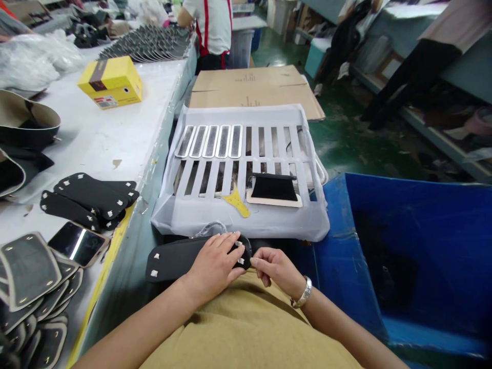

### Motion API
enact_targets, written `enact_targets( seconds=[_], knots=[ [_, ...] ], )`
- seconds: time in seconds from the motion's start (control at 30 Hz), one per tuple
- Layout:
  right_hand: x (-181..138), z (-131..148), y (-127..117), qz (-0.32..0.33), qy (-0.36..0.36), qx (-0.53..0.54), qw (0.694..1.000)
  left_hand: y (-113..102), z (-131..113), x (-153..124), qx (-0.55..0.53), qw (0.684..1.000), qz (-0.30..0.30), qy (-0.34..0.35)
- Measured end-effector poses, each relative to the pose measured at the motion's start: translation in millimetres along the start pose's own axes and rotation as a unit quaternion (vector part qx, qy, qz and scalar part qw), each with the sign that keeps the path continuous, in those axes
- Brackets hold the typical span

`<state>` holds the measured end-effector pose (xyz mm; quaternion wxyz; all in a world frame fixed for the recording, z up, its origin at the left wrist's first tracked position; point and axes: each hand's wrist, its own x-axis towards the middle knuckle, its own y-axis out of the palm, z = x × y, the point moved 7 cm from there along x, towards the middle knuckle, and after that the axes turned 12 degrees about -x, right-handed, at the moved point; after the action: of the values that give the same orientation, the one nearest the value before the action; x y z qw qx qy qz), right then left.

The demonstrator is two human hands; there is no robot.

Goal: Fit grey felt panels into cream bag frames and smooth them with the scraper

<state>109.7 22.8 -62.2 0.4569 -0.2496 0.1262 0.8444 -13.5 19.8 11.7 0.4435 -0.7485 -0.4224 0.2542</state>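
A long black rounded panel with small white tabs near its ends lies across my lap, just below the white slotted rack. My left hand rests over its right half, fingers across the top and thumb by the near edge, gripping it. At the panel's right end, my right hand is closed in a pinch on the edge; whatever else sits between its fingertips is hidden. Ahead on the rack lie a yellow Y-shaped piece and a black flap with a pale border.
Similar black panels, a phone and stacked grey pieces lie on the left table, with a yellow box behind. Framed strips sit on the rack. To the right stands a blue bin. Cardboard lies beyond.
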Motion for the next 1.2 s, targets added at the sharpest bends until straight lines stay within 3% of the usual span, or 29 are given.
enact_targets(
  seconds=[0.33, 0.6, 0.73, 0.9, 1.2],
  knots=[
    [4.1, 4.3, 1.4, 0.008, 0.081, -0.032, 0.996, -1.3, 1.1, -0.7, -0.001, 1.0, -0.011, 0.012],
    [10.4, 0.5, -0.2, 0.033, 0.093, -0.058, 0.993, 3.3, -3.1, 3.5, 0.01, 0.998, 0.043, 0.049],
    [8.8, -18.7, -0.5, 0.072, 0.075, 0.01, 0.994, 1.2, -0.9, 5.7, 0.005, 0.997, 0.052, 0.051],
    [0.8, -49.6, -11.6, 0.009, 0.074, 0.085, 0.994, 1.8, 2.3, 5.3, 0.007, 0.997, 0.056, 0.058],
    [2.3, -12.1, 10.6, 0.0, 0.03, -0.001, 1.0, -0.4, 5.2, 2.9, 0.01, 0.995, 0.065, 0.075]
  ],
)
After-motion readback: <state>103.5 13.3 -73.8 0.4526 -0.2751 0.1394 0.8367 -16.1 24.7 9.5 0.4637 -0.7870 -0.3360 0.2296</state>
